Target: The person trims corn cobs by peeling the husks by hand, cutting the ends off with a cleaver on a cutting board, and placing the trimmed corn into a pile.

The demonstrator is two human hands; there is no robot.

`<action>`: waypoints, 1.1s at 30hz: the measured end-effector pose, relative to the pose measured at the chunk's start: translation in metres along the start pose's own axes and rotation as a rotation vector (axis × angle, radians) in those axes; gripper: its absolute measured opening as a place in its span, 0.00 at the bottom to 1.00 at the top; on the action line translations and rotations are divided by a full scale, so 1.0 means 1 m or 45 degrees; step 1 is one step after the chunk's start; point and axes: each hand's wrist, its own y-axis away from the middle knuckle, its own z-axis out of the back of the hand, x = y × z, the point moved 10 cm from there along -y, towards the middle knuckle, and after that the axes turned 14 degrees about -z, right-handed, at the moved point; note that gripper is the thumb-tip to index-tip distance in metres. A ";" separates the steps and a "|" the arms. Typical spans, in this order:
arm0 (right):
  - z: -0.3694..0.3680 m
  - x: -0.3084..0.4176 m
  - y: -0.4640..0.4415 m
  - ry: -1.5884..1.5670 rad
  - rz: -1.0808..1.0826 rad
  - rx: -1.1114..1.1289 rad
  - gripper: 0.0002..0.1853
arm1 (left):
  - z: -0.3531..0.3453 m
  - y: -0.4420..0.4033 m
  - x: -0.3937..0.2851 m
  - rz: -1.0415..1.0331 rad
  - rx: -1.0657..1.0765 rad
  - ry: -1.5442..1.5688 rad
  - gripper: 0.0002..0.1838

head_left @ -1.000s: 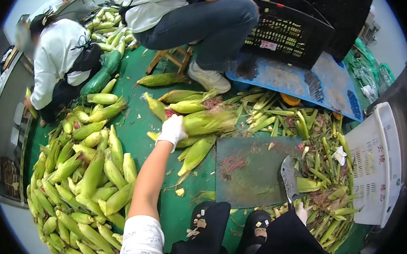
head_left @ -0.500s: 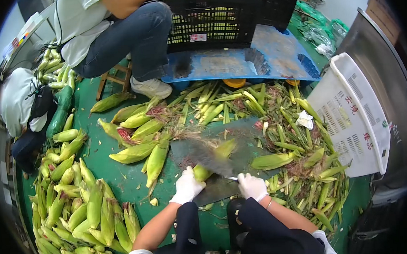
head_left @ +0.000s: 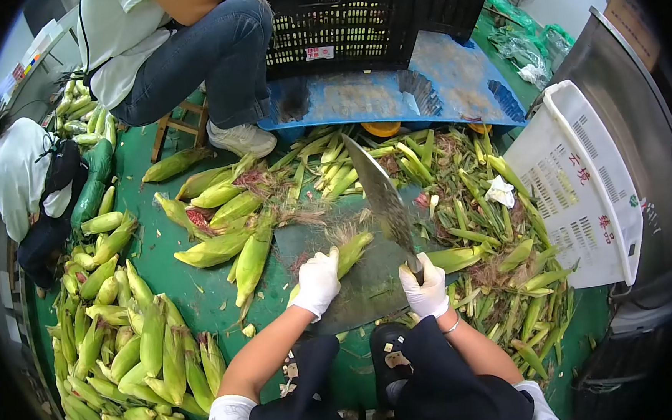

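Observation:
My left hand [head_left: 317,283], in a white glove, is closed around an ear of corn [head_left: 352,255] in its green husk, the silk end pointing away from me. The ear lies over a dark cutting board [head_left: 368,299] on the floor. In my gloved right hand [head_left: 425,289] is the handle of a cleaver [head_left: 382,198]. Its broad blade is raised and tilted to the right of the ear, apart from it. Several unhusked ears [head_left: 232,212] lie left of the board, and another ear [head_left: 453,260] lies just beyond my right hand.
Cut husks and stems [head_left: 502,277] heap up on the right, beside a white crate [head_left: 581,195]. A large corn pile [head_left: 129,353] covers the left floor. Ahead are a blue pallet [head_left: 360,97] and a black crate [head_left: 340,25]. Two people [head_left: 189,73] are at the left.
The cleaver, blurred low over the board before, is now lifted with its blade upright. My left hand has shifted slightly forward with the ear, and my right hand has moved slightly up and right.

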 end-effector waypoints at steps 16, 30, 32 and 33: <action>0.033 -0.050 0.002 -0.186 -0.482 -0.140 0.13 | 0.015 0.061 0.068 0.690 -1.213 2.425 0.32; -0.012 -0.182 0.047 0.394 -0.858 0.036 0.21 | -0.019 0.130 0.117 1.151 -1.040 2.179 0.22; 0.022 -0.190 0.041 0.381 -0.848 -0.172 0.19 | -0.020 0.145 0.122 1.254 -1.036 2.290 0.23; 0.036 -0.202 0.048 0.397 -0.847 -0.290 0.17 | -0.029 0.160 0.116 1.362 -0.963 2.414 0.26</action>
